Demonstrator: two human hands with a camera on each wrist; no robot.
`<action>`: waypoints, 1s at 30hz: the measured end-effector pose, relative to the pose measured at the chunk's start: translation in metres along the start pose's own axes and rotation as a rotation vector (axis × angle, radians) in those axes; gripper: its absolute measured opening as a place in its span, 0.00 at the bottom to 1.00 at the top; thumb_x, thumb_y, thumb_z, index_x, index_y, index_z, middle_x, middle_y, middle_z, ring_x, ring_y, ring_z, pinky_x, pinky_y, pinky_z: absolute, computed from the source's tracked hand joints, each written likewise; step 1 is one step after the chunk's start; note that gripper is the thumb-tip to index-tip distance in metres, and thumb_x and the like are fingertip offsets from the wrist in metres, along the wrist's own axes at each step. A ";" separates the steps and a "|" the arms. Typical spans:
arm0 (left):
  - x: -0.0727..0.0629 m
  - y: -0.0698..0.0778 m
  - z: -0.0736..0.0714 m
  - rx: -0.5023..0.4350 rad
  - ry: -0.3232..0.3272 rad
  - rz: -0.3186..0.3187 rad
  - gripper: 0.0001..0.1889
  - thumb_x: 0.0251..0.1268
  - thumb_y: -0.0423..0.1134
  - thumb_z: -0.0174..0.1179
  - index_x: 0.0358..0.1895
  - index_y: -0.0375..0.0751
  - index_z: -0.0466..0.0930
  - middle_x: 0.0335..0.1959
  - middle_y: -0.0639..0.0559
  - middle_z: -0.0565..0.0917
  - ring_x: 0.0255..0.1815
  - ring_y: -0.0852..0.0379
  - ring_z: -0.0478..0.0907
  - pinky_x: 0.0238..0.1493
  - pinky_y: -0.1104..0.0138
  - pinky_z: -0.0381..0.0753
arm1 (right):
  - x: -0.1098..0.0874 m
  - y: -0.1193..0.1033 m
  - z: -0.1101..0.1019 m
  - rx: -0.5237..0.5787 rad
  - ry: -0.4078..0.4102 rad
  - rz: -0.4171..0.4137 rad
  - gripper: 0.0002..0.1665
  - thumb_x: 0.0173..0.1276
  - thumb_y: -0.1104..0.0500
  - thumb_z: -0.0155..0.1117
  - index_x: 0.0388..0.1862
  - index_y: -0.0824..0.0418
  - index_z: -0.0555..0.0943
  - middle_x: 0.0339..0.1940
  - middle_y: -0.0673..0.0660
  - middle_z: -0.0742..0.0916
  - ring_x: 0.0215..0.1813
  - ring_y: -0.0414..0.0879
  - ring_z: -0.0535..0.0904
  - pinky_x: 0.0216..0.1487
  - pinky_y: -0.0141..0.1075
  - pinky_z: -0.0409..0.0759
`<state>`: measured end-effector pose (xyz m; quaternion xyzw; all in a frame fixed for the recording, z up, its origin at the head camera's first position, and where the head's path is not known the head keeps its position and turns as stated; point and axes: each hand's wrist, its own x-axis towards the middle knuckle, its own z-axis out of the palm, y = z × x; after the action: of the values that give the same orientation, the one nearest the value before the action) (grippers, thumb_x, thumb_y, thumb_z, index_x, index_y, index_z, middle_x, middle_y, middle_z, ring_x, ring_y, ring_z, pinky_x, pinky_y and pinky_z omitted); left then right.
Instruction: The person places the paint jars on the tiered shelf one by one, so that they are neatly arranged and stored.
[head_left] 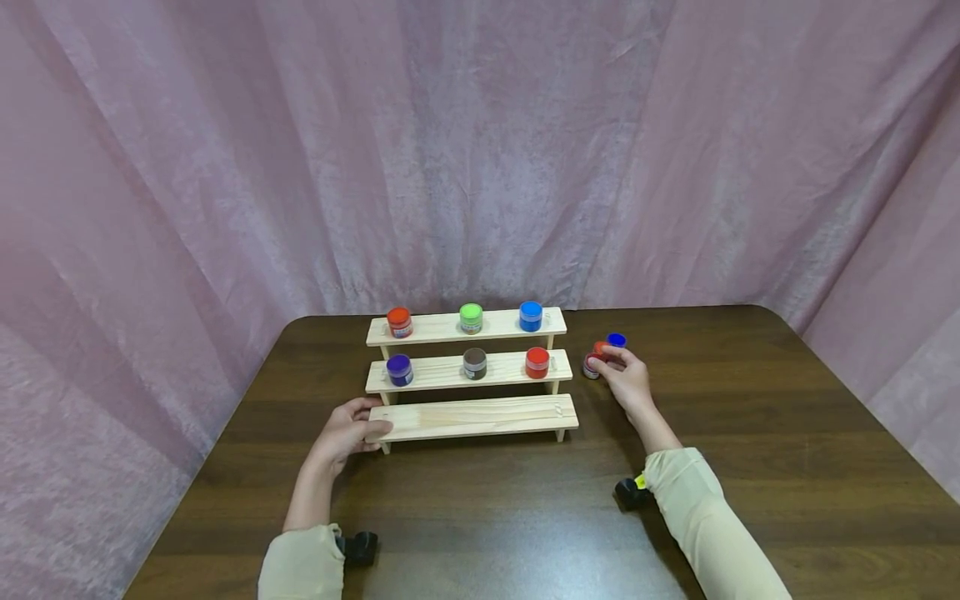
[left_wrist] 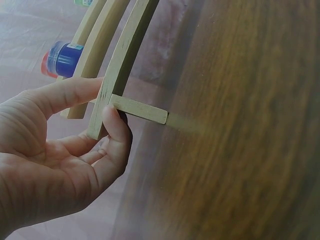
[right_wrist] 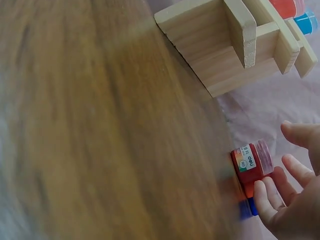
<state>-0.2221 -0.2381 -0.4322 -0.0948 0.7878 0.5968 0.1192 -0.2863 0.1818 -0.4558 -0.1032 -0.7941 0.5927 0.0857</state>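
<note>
A three-tier wooden display rack [head_left: 480,417] stands on the table. My left hand [head_left: 350,431] grips the left end of its lowest step, thumb on top and fingers beneath, as the left wrist view also shows. On the right, my right hand [head_left: 628,385] is beside a dark red paint jar [right_wrist: 250,161], thumb and fingers spread apart. Some fingertips lie close to the jar; whether they touch it I cannot tell. Just behind it are an orange-red jar [head_left: 599,347] and a blue-lidded jar [head_left: 617,340], partly hidden by the hand in the head view.
The top step holds orange-red [head_left: 400,322], green [head_left: 471,318] and blue [head_left: 530,317] jars. On the middle step sit purple [head_left: 400,370], dark brown [head_left: 475,364] and red [head_left: 537,362] jars. A pink curtain [head_left: 480,167] hangs behind the brown table [head_left: 480,533].
</note>
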 end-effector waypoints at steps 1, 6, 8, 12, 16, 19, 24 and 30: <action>0.000 0.000 0.000 0.001 0.001 0.000 0.29 0.60 0.29 0.62 0.65 0.26 0.65 0.42 0.46 0.76 0.30 0.62 0.76 0.30 0.74 0.82 | 0.000 0.000 0.000 -0.010 0.002 0.000 0.27 0.66 0.59 0.67 0.61 0.70 0.75 0.57 0.70 0.80 0.33 0.20 0.70 0.36 0.16 0.70; -0.001 0.002 0.001 0.005 0.002 -0.003 0.29 0.60 0.29 0.62 0.65 0.26 0.65 0.42 0.45 0.76 0.30 0.61 0.76 0.30 0.73 0.83 | 0.001 0.004 0.001 -0.037 0.012 -0.010 0.27 0.64 0.60 0.68 0.60 0.69 0.75 0.57 0.70 0.80 0.34 0.24 0.71 0.35 0.17 0.70; -0.001 0.001 0.001 0.004 0.002 -0.003 0.29 0.60 0.29 0.62 0.65 0.26 0.64 0.42 0.45 0.76 0.30 0.61 0.76 0.30 0.73 0.82 | 0.002 0.005 0.001 -0.048 0.009 -0.011 0.27 0.64 0.60 0.69 0.60 0.69 0.76 0.58 0.70 0.80 0.37 0.28 0.72 0.36 0.16 0.69; 0.000 0.001 0.001 0.001 0.005 -0.001 0.29 0.60 0.29 0.62 0.64 0.26 0.65 0.42 0.45 0.77 0.30 0.62 0.76 0.29 0.74 0.82 | 0.002 0.007 0.003 -0.065 -0.002 0.009 0.29 0.63 0.60 0.69 0.61 0.68 0.75 0.59 0.70 0.79 0.47 0.42 0.77 0.37 0.16 0.69; 0.000 0.000 0.001 0.002 0.008 -0.006 0.29 0.60 0.29 0.62 0.64 0.26 0.65 0.42 0.45 0.77 0.30 0.62 0.76 0.30 0.74 0.83 | 0.003 0.010 0.003 -0.066 -0.006 0.030 0.30 0.63 0.60 0.69 0.63 0.68 0.74 0.61 0.70 0.79 0.57 0.54 0.76 0.39 0.16 0.68; -0.001 -0.001 0.000 0.006 0.006 -0.010 0.29 0.60 0.29 0.62 0.65 0.26 0.64 0.43 0.44 0.77 0.30 0.62 0.76 0.30 0.74 0.83 | 0.004 0.012 0.004 -0.072 -0.010 0.034 0.31 0.63 0.60 0.68 0.63 0.68 0.73 0.62 0.70 0.78 0.59 0.57 0.75 0.39 0.16 0.68; -0.001 -0.001 0.001 0.003 0.006 -0.011 0.29 0.60 0.29 0.62 0.65 0.26 0.64 0.43 0.44 0.77 0.30 0.61 0.76 0.30 0.73 0.82 | 0.004 0.013 0.004 -0.096 -0.007 0.028 0.30 0.63 0.59 0.69 0.62 0.68 0.73 0.62 0.70 0.78 0.58 0.57 0.76 0.40 0.17 0.68; 0.000 0.000 0.000 -0.001 0.003 -0.007 0.29 0.60 0.29 0.62 0.64 0.26 0.64 0.42 0.46 0.77 0.30 0.61 0.76 0.30 0.73 0.82 | 0.004 0.012 0.005 -0.132 0.006 0.015 0.30 0.64 0.58 0.69 0.61 0.68 0.73 0.60 0.71 0.79 0.57 0.58 0.76 0.40 0.20 0.69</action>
<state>-0.2221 -0.2380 -0.4325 -0.0985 0.7874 0.5965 0.1202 -0.2904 0.1819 -0.4683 -0.1163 -0.8304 0.5396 0.0764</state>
